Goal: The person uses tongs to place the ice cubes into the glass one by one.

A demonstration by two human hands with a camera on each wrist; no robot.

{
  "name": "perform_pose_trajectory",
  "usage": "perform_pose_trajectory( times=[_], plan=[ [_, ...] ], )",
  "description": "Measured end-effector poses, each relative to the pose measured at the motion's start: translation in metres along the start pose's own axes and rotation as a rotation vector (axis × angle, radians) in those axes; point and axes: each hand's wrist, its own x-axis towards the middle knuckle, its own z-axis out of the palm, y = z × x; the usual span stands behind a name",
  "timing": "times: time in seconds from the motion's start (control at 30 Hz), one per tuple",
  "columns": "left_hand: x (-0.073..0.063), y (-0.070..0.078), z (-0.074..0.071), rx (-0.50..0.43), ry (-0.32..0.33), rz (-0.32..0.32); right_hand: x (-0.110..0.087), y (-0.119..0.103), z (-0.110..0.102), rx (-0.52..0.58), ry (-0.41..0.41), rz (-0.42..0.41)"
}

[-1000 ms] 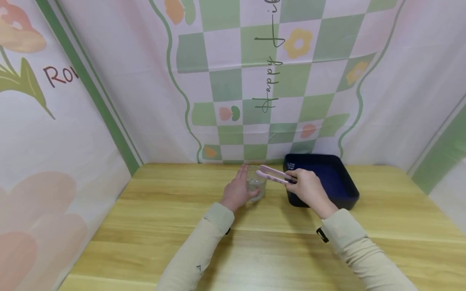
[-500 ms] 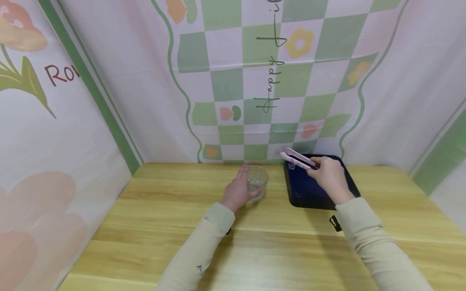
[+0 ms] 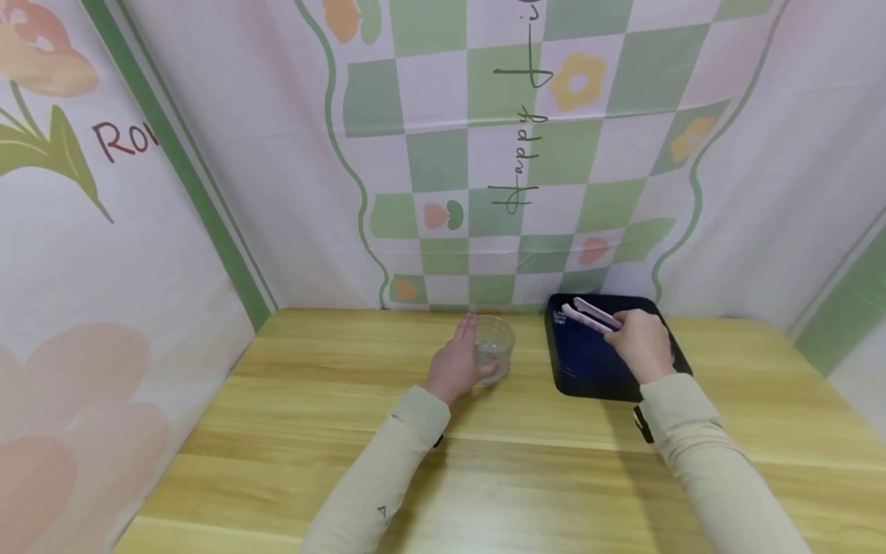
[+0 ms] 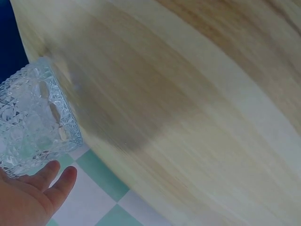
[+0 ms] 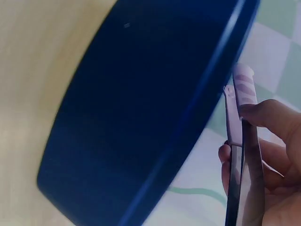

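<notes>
A clear cut-glass cup (image 3: 497, 338) stands on the table left of a dark navy tray (image 3: 588, 387). My left hand (image 3: 451, 366) holds the cup from its left side, thumb along the front and fingers toward the back. Facets cover the cup (image 4: 30, 113) in the left wrist view; what lies inside is unclear. Over the tray, my right hand (image 3: 640, 346) grips pink tongs (image 3: 590, 315), which point to the far left. Their arms (image 5: 246, 155) sit close together in the right wrist view, and no item shows between the tips.
The wooden table (image 3: 311, 431) reaches back to a checkered curtain (image 3: 484, 177). More printed curtain (image 3: 159, 269) hangs along the left side. A narrow strip of table separates the cup and the tray.
My right hand has carried the tongs from over the cup to the right, above the tray, and they are now slightly lower than half a second ago. My left hand stays at the cup.
</notes>
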Motion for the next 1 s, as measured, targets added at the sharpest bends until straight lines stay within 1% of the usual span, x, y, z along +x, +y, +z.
perform_pose_trajectory(
  times=[0.2, 0.37, 0.5, 0.67, 0.77, 1.0],
  plan=[
    [-0.001, 0.0, 0.0, -0.018, -0.007, -0.003, 0.002, 0.012, 0.01, -0.018, -0.071, 0.059],
    [-0.001, -0.001, 0.001, -0.005, 0.004, 0.013, 0.003, 0.014, 0.02, -0.024, -0.11, 0.056],
    [0.0, -0.002, 0.0, 0.009, 0.016, 0.02, 0.005, 0.014, 0.028, -0.025, -0.113, 0.051],
    [0.001, -0.002, 0.0, 0.022, 0.02, 0.022, 0.008, 0.013, 0.035, -0.025, -0.113, 0.074],
    [0.001, -0.001, 0.0, 0.019, 0.019, 0.025, 0.01, 0.012, 0.037, -0.025, -0.1, 0.081],
    [0.001, 0.0, 0.002, 0.018, 0.018, 0.02, 0.013, 0.011, 0.043, -0.024, -0.071, 0.069]
  ],
)
